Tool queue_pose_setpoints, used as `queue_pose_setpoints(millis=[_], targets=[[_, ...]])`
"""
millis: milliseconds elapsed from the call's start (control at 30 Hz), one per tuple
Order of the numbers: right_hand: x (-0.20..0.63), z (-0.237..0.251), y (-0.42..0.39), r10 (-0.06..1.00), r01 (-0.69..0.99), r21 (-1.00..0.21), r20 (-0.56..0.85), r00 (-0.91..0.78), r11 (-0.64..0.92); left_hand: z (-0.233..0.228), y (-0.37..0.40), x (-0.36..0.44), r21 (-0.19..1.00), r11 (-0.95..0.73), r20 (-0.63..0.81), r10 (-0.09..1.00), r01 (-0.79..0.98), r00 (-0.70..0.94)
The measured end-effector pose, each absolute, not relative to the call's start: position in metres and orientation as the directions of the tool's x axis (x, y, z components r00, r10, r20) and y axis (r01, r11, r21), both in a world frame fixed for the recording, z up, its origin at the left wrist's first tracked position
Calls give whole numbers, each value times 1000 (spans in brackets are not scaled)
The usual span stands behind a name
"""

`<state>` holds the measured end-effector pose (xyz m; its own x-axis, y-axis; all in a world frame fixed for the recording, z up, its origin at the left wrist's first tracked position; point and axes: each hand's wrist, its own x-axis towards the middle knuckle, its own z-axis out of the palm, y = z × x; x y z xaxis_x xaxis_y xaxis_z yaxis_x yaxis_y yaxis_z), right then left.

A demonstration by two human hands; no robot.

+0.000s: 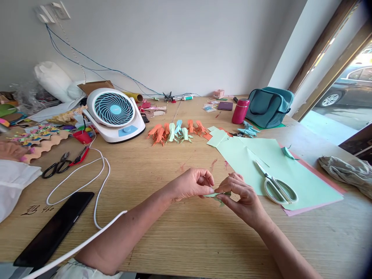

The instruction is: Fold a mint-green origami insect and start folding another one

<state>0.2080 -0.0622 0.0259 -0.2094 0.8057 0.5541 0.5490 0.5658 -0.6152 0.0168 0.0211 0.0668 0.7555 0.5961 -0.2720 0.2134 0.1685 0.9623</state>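
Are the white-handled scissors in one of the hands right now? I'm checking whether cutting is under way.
No, the white-handled scissors lie on the green paper sheet, while both hands pinch a small green paper piece.

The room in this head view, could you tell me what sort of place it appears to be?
Probably a small paper-craft workspace beside a street-facing opening. The wooden table carries a row of folded paper figures, sheets of coloured paper and scissors, and both hands pinch a small green paper piece.
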Motion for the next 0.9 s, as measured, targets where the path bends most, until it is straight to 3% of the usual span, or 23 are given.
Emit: queue_pose_setpoints(millis=[267, 533, 900], targets=[[207, 27, -63, 807, 548, -615, 550, -216, 566, 68, 19, 15, 963, 155, -269, 575, 220, 772], [206, 26, -63, 821, 546, -632, 529, -214, 550, 72, 14, 14, 954, -108, -152, 627, 279, 764], [207, 25, -64, 845, 545, -662, 499, -190, 514, 67, 6, 17, 946, -245, -6, 647, 215, 762]])
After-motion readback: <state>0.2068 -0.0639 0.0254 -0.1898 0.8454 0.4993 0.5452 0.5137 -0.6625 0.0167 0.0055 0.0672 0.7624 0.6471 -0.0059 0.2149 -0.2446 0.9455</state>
